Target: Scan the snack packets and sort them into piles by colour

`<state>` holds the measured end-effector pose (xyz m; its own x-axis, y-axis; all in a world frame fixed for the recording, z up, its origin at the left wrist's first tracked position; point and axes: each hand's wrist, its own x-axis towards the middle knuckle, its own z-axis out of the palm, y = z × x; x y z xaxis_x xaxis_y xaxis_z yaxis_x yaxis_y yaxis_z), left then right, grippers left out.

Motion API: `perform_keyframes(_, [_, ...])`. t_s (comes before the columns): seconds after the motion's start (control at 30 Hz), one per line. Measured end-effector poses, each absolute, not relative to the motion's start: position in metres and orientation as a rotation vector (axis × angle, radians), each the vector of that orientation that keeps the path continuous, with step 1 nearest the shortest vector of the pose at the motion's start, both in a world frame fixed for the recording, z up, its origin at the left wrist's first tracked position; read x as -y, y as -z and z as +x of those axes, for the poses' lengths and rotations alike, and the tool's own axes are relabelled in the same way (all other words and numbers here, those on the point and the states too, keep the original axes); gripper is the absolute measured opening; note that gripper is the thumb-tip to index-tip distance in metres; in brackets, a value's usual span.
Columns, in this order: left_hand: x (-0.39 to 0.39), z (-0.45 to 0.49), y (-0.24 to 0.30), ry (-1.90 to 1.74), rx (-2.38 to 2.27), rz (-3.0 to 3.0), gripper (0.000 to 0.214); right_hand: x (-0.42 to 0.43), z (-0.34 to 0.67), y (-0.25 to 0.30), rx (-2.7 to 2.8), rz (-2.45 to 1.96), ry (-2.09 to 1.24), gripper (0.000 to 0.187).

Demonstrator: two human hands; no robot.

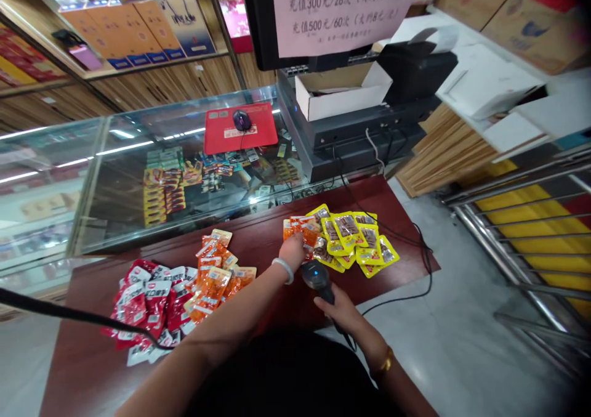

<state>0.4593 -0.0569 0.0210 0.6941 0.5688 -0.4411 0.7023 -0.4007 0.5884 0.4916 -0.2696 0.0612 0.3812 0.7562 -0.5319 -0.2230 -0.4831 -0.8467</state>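
Note:
My left hand (292, 251), with a pale bangle on the wrist, reaches across the dark red counter (258, 241) and grips an orange snack packet (305, 230) at the edge of a heap of yellow packets (353, 238). My right hand (339, 309) is closed round the handle of a black barcode scanner (316, 277), whose head points at the orange packet. Further left lie a pile of orange packets (217, 272) and a pile of red packets (148, 303).
A glass display case (138, 177) runs behind the counter, with a red mouse pad and black mouse (241, 120) on top. A black till unit (351, 127), an open white box (341, 90) and a receipt printer (415, 66) stand at the back right. Steel railings (521, 220) are at the right.

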Motion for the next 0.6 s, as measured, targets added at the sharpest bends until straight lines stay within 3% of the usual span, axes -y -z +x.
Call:
perform_keyframes(0.23, [0.066, 0.374, -0.018, -0.083, -1.061, 1.480, 0.028, 0.245, 0.484, -0.067, 0.519, -1.642, -1.295, 0.055])
perform_keyframes(0.43, [0.074, 0.316, -0.024, -0.138, -1.133, 1.419, 0.032, 0.212, 0.466, -0.071, 0.670, -1.610, -1.371, 0.053])
perform_keyframes(0.6, [0.074, 0.287, -0.022, -0.105, -1.245, 1.371, 0.022, 0.196, 0.448, -0.076, 0.805, -1.575, -1.443, 0.047])
